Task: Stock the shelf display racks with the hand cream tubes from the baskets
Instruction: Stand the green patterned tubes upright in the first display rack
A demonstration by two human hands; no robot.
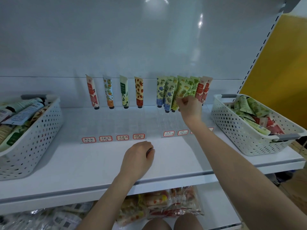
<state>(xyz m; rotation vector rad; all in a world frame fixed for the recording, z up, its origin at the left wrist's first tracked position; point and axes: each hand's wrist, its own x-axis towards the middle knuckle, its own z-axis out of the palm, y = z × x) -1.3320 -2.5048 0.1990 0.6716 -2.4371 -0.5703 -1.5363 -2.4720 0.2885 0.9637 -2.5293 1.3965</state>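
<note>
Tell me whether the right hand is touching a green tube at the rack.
Touching. The head view shows the right hand pinching the lower end of the green tube, with its fingertips closed on it and no gap.

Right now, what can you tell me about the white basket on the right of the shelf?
The basket is white plastic, its walls pierced with round holes, with a grey handle at each end. It stands at the right end of the shelf, turned at an angle, and holds a loose heap of green and red tubes.

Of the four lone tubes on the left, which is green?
The third tube from the left: green panel, pale flowers, the only one with no red or orange.
</note>
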